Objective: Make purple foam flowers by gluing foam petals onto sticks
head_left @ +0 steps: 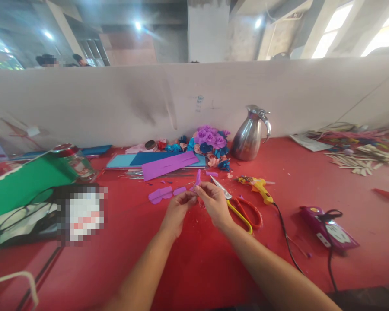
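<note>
Over the red table, my right hand (214, 203) pinches a narrow piece of purple crepe paper (198, 178), which sticks up past the fingertips. Close beside it, my left hand (176, 214) is closed in a pinch near the paper's lower end; what lies between its fingertips is hidden. Cut purple paper pieces (160, 195) lie just beyond my left hand. Scissors (241, 209) with one red and one yellow handle rest slightly open to the right of my right hand. Behind them is a yellow glue gun (262, 190) with a black cord.
Purple paper (170, 165) lies over blue sheets at the back. Beyond are a bunch of paper flowers (210, 140) and a steel jug (248, 136). A jar (76, 164) and glasses (16, 218) are at left. At right are a purple box (327, 229) and wooden sticks (363, 160).
</note>
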`<move>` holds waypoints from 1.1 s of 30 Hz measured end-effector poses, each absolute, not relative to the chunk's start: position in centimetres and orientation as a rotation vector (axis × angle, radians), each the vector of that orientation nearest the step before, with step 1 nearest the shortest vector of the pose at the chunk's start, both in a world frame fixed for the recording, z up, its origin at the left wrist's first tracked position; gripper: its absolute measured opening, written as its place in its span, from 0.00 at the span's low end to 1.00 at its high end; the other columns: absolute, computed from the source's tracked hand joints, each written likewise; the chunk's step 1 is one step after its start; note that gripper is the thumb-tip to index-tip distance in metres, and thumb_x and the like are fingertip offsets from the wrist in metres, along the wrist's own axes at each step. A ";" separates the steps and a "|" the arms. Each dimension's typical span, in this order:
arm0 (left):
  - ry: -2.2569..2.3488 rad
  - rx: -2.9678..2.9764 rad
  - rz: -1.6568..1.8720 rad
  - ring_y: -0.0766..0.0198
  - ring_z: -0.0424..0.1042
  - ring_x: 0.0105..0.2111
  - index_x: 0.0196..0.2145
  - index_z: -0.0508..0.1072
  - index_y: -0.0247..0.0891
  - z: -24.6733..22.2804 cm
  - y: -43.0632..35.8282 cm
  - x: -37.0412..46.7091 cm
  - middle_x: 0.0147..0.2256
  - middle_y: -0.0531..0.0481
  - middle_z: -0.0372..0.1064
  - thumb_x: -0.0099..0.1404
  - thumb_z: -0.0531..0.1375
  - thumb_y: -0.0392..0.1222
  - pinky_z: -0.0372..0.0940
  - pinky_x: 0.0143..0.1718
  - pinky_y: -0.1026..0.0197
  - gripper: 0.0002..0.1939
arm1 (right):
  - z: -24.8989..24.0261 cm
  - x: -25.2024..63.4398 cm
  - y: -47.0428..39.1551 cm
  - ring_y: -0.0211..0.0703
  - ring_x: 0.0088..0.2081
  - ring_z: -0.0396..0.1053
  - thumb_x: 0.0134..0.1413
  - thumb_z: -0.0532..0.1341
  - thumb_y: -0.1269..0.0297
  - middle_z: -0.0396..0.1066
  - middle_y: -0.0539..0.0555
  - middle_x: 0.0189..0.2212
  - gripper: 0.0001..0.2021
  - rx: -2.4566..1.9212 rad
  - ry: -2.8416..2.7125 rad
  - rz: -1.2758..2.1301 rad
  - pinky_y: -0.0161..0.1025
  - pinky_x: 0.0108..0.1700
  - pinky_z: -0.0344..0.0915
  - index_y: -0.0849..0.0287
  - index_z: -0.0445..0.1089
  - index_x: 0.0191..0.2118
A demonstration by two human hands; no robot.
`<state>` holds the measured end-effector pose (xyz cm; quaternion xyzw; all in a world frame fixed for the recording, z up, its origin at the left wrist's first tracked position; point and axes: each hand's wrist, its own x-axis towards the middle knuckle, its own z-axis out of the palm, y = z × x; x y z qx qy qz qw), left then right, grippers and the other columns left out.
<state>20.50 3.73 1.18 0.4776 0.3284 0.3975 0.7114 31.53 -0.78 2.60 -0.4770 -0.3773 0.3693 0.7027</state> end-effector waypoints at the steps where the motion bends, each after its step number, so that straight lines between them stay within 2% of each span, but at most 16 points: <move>1: 0.715 1.076 0.896 0.64 0.66 0.33 0.29 0.78 0.38 1.3 3.7 20.5 0.28 0.52 0.71 0.45 0.72 0.46 0.58 0.41 0.60 0.14 | 2.6 31.5 -0.8 0.36 0.24 0.63 0.47 0.65 0.55 0.68 0.48 0.23 0.11 -1.074 -0.841 0.818 0.35 0.28 0.61 0.59 0.71 0.29; 5: 0.719 1.145 0.974 0.65 0.64 0.31 0.26 0.76 0.37 1.5 3.7 20.6 0.26 0.53 0.68 0.50 0.70 0.48 0.58 0.39 0.62 0.12 | 2.4 31.5 -0.8 0.38 0.26 0.66 0.49 0.65 0.56 0.68 0.49 0.24 0.11 -1.085 -0.910 0.779 0.36 0.31 0.63 0.59 0.72 0.27; 11: 0.782 1.218 0.992 0.65 0.61 0.29 0.23 0.74 0.37 1.4 3.9 20.5 0.23 0.54 0.65 0.49 0.69 0.49 0.56 0.35 0.62 0.13 | 2.2 31.6 -0.7 0.39 0.28 0.68 0.49 0.64 0.56 0.72 0.50 0.26 0.10 -1.067 -0.863 0.772 0.36 0.32 0.64 0.59 0.73 0.31; 14: 0.776 1.229 1.003 0.66 0.60 0.28 0.23 0.73 0.37 1.3 4.0 20.5 0.23 0.54 0.63 0.50 0.68 0.49 0.55 0.35 0.63 0.13 | 2.2 31.7 -0.7 0.40 0.30 0.68 0.50 0.63 0.56 0.73 0.51 0.26 0.11 -1.087 -0.880 0.729 0.36 0.34 0.64 0.59 0.74 0.30; 20: 0.736 1.211 0.959 0.65 0.58 0.29 0.22 0.71 0.37 1.4 3.9 20.5 0.24 0.54 0.62 0.49 0.69 0.50 0.55 0.35 0.63 0.15 | 2.6 31.9 -0.7 0.38 0.25 0.66 0.47 0.62 0.56 0.71 0.50 0.23 0.11 -1.124 -0.854 0.767 0.34 0.27 0.61 0.60 0.73 0.28; 27: 0.686 1.136 0.886 0.66 0.56 0.28 0.23 0.70 0.37 1.2 3.9 20.5 0.23 0.55 0.60 0.48 0.70 0.50 0.54 0.34 0.64 0.16 | 3.2 32.2 -0.7 0.37 0.25 0.66 0.44 0.61 0.60 0.69 0.49 0.21 0.07 -1.084 -0.823 0.809 0.34 0.29 0.63 0.59 0.70 0.24; 30: 0.676 1.139 0.893 0.66 0.57 0.28 0.24 0.72 0.37 1.0 4.0 20.4 0.24 0.54 0.61 0.50 0.69 0.49 0.54 0.34 0.63 0.14 | 3.4 32.2 -0.8 0.38 0.27 0.67 0.43 0.62 0.62 0.71 0.50 0.24 0.07 -1.064 -0.810 0.834 0.34 0.29 0.64 0.59 0.71 0.29; 33: 0.662 1.133 0.891 0.66 0.58 0.29 0.26 0.73 0.37 1.1 4.0 20.4 0.25 0.54 0.62 0.49 0.70 0.49 0.54 0.35 0.63 0.14 | 3.5 32.3 -0.9 0.39 0.29 0.68 0.45 0.64 0.60 0.73 0.51 0.28 0.10 -1.024 -0.832 0.852 0.35 0.30 0.65 0.59 0.72 0.34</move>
